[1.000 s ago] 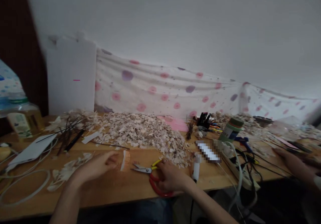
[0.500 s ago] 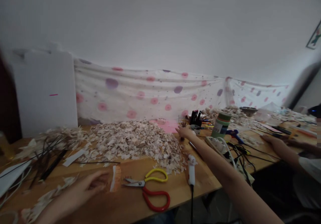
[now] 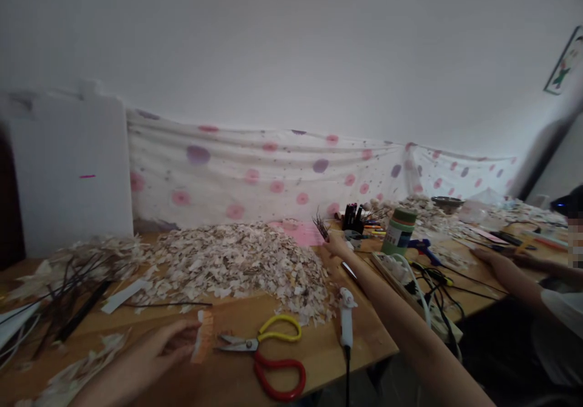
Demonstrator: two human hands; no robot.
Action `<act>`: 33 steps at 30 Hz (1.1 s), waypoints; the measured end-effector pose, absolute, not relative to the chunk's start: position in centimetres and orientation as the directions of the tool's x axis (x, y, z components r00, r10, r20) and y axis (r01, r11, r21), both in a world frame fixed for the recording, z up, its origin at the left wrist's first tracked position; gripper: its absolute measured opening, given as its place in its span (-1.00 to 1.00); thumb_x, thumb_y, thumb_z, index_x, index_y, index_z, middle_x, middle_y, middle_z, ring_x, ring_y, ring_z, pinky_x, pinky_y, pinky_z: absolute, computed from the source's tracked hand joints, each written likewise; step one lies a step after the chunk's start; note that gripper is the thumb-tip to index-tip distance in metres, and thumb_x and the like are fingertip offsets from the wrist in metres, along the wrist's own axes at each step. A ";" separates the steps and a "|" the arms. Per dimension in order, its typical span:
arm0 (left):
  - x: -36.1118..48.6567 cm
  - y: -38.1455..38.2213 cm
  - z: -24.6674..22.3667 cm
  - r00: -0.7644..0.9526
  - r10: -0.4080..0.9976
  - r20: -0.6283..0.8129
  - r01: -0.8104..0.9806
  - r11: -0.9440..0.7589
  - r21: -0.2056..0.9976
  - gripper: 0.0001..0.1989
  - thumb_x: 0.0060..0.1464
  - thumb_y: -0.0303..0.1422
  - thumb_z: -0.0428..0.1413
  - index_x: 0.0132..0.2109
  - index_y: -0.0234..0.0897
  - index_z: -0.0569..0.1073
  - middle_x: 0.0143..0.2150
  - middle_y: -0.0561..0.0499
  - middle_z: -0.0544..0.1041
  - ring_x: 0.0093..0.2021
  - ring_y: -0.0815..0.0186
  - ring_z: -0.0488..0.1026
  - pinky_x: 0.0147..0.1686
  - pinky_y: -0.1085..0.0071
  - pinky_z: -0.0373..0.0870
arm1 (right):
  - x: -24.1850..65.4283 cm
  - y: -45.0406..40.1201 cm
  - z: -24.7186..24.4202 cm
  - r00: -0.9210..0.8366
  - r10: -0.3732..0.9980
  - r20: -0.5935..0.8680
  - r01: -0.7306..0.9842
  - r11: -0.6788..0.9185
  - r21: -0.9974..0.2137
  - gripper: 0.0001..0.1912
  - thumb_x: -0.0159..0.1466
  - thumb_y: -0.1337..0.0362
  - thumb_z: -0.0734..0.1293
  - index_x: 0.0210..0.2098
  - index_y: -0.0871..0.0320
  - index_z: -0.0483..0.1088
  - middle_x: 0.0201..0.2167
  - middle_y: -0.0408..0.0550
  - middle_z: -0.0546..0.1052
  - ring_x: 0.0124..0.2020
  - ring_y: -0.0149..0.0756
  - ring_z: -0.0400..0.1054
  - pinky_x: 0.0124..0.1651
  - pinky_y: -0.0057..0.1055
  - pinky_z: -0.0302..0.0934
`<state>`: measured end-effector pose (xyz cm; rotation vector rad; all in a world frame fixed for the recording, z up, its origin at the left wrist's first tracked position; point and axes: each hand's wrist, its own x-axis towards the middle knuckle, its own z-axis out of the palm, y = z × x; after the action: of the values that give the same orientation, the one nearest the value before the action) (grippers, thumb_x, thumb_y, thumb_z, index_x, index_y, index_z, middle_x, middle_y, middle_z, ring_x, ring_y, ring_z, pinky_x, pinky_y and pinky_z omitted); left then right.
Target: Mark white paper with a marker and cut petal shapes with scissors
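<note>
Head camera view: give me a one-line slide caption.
Left hand at an orange-edged strip beside red-and-yellow scissors; right hand holding dark twigs by a heap of pale shavings.

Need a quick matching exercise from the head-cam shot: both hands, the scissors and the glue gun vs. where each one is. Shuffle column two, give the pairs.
Things
1. left hand
2. right hand
3. scissors
4. blue glue gun

Places
A. holding dark twigs at the far edge of the pale flake pile
B. lying on the wooden table, red and yellow handles
C. beside the green-capped jar
D. at an orange-edged strip

Pairs: 1-D, 2-A, 3-B, 4-C
</note>
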<state>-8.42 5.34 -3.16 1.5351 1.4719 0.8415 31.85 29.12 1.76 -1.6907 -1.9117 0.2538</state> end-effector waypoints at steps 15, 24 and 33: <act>5.3 5.4 0.5 -0.039 0.986 0.165 -0.354 -0.168 0.920 -0.40 -0.10 0.09 0.27 -0.11 -0.34 0.50 -0.13 -0.17 0.64 -0.18 0.15 0.59 -0.13 0.31 0.49 | 24.3 4.3 -2.2 -0.424 0.841 0.337 -0.016 0.366 -0.931 -0.71 0.33 0.00 0.31 -0.33 0.05 0.23 -0.45 -0.23 0.31 -0.51 -0.42 0.26 -0.47 -0.53 0.25; 4.3 4.4 -0.7 0.126 0.980 0.152 -0.140 -0.134 0.981 -0.59 -0.01 -0.05 0.26 -0.26 -0.36 0.51 -0.29 -0.11 0.62 -0.26 0.19 0.55 -0.23 0.34 0.46 | 21.5 2.8 -6.0 -0.510 0.843 0.171 -0.123 0.125 -0.984 -0.52 0.28 -0.04 0.37 0.08 -0.03 0.18 -0.03 -0.02 0.54 0.00 -0.16 0.42 0.09 -0.21 0.27; 6.1 5.1 -2.2 0.208 0.970 0.128 -0.220 -0.081 0.972 -0.59 0.04 -0.15 0.27 -0.06 -0.29 0.39 -0.16 -0.11 0.63 -0.16 0.19 0.57 -0.11 0.32 0.44 | 22.8 4.0 -6.5 -0.403 0.878 0.258 0.172 0.349 -0.921 -0.63 0.41 0.00 0.17 0.02 0.09 0.37 -0.03 0.04 0.51 0.10 -0.09 0.33 0.16 -0.20 0.21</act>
<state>6.05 5.07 -2.19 1.2244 0.8403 1.2110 22.76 4.02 -6.46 -0.9267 -1.8049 1.1023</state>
